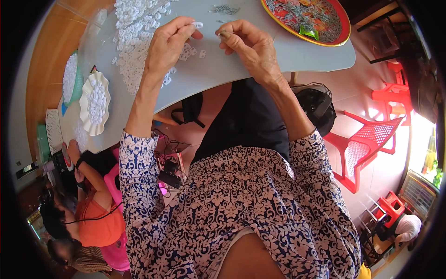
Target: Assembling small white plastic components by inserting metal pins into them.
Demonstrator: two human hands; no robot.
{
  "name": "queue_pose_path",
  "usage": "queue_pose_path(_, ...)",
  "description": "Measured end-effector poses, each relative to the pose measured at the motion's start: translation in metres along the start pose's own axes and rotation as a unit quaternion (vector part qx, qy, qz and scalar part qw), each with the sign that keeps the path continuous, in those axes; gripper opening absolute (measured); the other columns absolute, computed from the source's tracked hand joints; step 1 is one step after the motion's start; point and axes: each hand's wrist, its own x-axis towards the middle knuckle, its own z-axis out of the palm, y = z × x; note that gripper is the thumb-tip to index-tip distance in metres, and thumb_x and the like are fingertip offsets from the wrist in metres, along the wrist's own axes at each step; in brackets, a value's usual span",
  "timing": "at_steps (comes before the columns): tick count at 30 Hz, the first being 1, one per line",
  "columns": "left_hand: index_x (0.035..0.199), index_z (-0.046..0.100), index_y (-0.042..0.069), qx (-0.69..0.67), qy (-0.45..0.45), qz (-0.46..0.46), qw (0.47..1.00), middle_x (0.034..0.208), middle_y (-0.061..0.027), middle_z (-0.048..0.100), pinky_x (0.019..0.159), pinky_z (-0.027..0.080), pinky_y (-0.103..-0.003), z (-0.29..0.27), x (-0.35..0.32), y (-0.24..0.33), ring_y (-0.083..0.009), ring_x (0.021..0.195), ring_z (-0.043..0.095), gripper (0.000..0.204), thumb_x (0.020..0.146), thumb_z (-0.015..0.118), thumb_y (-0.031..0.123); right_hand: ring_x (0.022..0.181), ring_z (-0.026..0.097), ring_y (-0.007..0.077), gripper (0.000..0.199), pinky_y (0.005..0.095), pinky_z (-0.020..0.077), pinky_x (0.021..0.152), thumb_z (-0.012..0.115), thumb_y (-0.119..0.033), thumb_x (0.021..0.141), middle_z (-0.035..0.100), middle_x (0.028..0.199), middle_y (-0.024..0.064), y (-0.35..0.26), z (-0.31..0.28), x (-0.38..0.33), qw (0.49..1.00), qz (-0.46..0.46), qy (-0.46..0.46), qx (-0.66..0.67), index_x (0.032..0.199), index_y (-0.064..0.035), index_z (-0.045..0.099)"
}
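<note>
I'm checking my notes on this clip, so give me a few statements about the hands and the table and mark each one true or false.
1. The left hand pinches a small white piece. True.
2. The right hand rests flat on the table. False: it is raised, fingertips pinching a small dark part.
3. A heap of white pieces lies on the table by the left hand. True.
4. The red tray is at the table's left end. False: it sits at the right, beyond the right hand.
5. The scalloped dish holds white pieces. True.
6. The chairs are blue. False: they are red.
</note>
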Motion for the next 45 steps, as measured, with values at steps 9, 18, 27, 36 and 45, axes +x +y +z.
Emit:
queue_pose_path(9, 0.103, 0.063, 0.002, -0.034, -0.028, 0.056, 0.997, 0.078, -0.0002, 0.066, 0.053, 0.040, -0.019, 0.021, -0.011, 0.018, -0.0028, 0.062, 0.048, 0.019, 0.090, 0.056, 0.013, 0.076, 0.061, 0.0100, 0.017, 0.0238, 0.0500, 0.069, 0.059, -0.017, 0.091, 0.065, 0.086, 0.0048, 0.006, 0.002, 0.004, 0.997, -0.054, 0.015, 0.053, 0.097, -0.0004, 0.059)
queue_pose_path(18, 0.101, 0.063, 0.004, -0.163, 0.028, 0.032, 0.986, 0.078, -0.0006, 0.062, 0.062, 0.045, -0.022, 0.030, -0.003, 0.013, -0.0073, 0.070, 0.059, 0.017, 0.090, 0.058, 0.015, 0.072, 0.060, 0.0093, 0.017, 0.0227, 0.0504, 0.067, 0.062, -0.011, 0.089, 0.064, 0.082, 0.0035, 0.004, 0.003, 0.003, 0.997, -0.020, 0.045, 0.058, 0.101, 0.0005, 0.059)
queue_pose_path(27, 0.105, 0.059, 0.001, -0.146, 0.012, 0.028, 0.989, 0.087, -0.0030, 0.062, 0.073, 0.045, -0.024, 0.026, -0.002, 0.024, -0.0092, 0.080, 0.057, 0.020, 0.092, 0.054, 0.016, 0.072, 0.060, 0.0098, 0.020, 0.0223, 0.0503, 0.066, 0.062, -0.006, 0.087, 0.063, 0.085, 0.0053, 0.002, 0.006, 0.002, 0.997, -0.023, 0.056, 0.057, 0.105, 0.0001, 0.055)
queue_pose_path(36, 0.104, 0.059, 0.003, -0.067, 0.005, 0.044, 0.997, 0.085, -0.0023, 0.062, 0.075, 0.046, -0.024, 0.024, -0.001, 0.026, -0.0089, 0.080, 0.057, 0.019, 0.093, 0.053, 0.017, 0.072, 0.061, 0.0096, 0.025, 0.0221, 0.0501, 0.066, 0.062, -0.006, 0.087, 0.064, 0.083, 0.0054, 0.000, 0.007, 0.001, 0.997, -0.024, 0.059, 0.051, 0.109, 0.0002, 0.054)
queue_pose_path(45, 0.105, 0.059, 0.002, -0.052, 0.003, 0.030, 0.998, 0.086, -0.0030, 0.062, 0.076, 0.046, -0.024, 0.023, -0.001, 0.023, -0.0094, 0.081, 0.057, 0.020, 0.093, 0.053, 0.017, 0.071, 0.061, 0.0091, 0.027, 0.0218, 0.0497, 0.065, 0.064, -0.008, 0.086, 0.064, 0.081, 0.0052, 0.001, 0.008, 0.001, 0.997, -0.038, 0.062, 0.035, 0.110, 0.0002, 0.054)
